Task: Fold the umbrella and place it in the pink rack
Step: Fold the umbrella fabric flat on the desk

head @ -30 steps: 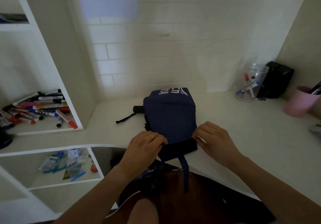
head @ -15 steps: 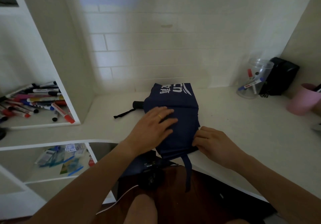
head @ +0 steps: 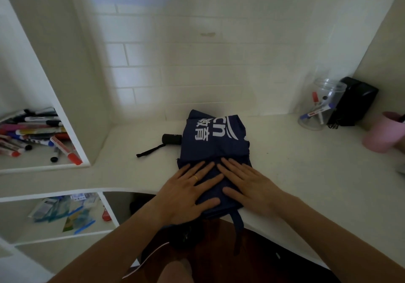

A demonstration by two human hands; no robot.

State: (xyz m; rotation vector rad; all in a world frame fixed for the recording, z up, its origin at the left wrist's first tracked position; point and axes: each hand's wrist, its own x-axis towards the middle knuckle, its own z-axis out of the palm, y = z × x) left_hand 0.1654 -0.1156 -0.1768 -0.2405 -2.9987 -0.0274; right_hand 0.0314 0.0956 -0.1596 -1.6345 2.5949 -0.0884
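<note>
On white desk, folded umbrella

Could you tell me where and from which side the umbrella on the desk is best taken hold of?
Probably the black handle. It sticks out bare from the left of the flat-folded umbrella, lying level on the desk, so the left hand could come from the left and wrap round it. Both hands now press flat on the near cloth; the right hand can steady it.
</note>
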